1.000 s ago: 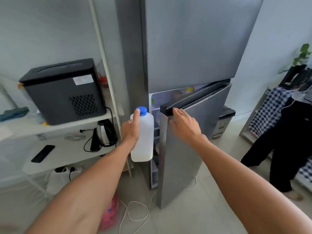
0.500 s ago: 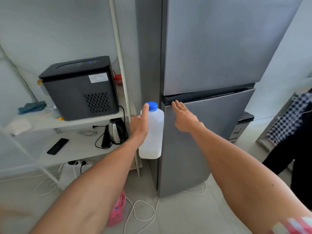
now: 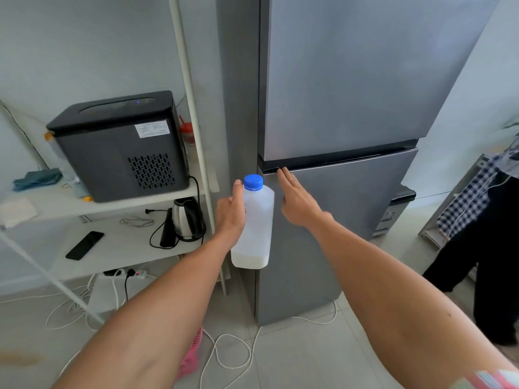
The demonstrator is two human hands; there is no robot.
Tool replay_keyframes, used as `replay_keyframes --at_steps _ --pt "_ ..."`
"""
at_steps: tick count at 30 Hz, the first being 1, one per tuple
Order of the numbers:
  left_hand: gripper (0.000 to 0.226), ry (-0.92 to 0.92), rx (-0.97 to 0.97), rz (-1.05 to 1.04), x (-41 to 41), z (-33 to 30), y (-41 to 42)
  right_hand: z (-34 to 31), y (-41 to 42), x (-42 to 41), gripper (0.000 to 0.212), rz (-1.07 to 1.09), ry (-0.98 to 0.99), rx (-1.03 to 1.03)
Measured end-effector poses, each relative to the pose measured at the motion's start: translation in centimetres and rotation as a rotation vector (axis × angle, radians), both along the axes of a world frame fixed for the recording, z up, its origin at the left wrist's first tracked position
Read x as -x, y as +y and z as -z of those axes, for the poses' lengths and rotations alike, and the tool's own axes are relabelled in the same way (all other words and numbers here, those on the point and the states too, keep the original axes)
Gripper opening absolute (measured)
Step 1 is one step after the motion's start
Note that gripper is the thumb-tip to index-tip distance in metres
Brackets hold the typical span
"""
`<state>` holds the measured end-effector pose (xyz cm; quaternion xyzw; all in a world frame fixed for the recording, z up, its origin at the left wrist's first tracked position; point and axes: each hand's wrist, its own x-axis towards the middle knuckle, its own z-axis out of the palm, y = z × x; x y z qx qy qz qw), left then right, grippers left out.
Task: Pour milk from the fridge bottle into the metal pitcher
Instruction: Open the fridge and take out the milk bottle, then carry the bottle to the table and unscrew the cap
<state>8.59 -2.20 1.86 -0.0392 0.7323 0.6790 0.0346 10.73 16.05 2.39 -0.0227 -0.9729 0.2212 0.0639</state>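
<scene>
Fridge door (image 3: 337,220) now fully shut, was ajar a second ago. Right hand (image 3: 297,203) flat against lower door, fingers extended and close together, tips at handle recess. Left hand (image 3: 231,214) wrapped round upright milk bottle (image 3: 257,231), blue cap (image 3: 253,182) on; milk level apparently low. Bottle just left of door edge.
</scene>
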Motion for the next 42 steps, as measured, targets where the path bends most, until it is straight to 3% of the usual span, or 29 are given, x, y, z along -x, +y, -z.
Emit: replay_keyframes --at_steps 2,7,13,15,22,27,34,39,42 --pt "0.055 0.01 -0.015 0.001 -0.3 -0.1 0.5 1.9 -0.4 -1.8 0.073 0.068 0.039 0.133" --pt "0.057 -0.002 -0.018 0.042 -1.9 -0.9 2.5 6.1 -0.6 -6.0 0.035 0.305 -0.083 0.507" --pt "0.054 0.028 -0.061 0.096 -5.1 -2.0 5.9 9.4 0.9 -10.1 0.055 0.596 -0.199 1.082" --pt "0.056 0.025 -0.062 0.125 -6.4 -2.2 7.1 9.8 1.7 -11.3 0.058 0.639 -0.202 1.18" --pt "0.053 0.034 -0.019 0.264 -11.1 -2.2 11.4 10.5 5.6 -16.7 0.064 0.778 -0.135 1.281" --pt "0.053 0.017 -0.007 0.437 -14.3 -2.0 15.3 10.8 8.0 -21.6 0.052 0.931 -0.057 1.319" --pt "0.052 0.042 -0.018 0.752 -18.3 -1.7 21.1 10.8 9.9 -28.9 0.054 1.169 0.169 1.36" --pt "0.065 0.053 -0.029 1.026 -21.9 -1.7 24.2 10.3 9.5 -34.1 0.058 1.379 0.358 1.346" --pt "0.056 0.063 -0.039 1.166 -25.1 -2.0 25.4 10.3 8.6 -37.6 0.059 1.49 0.467 1.333"
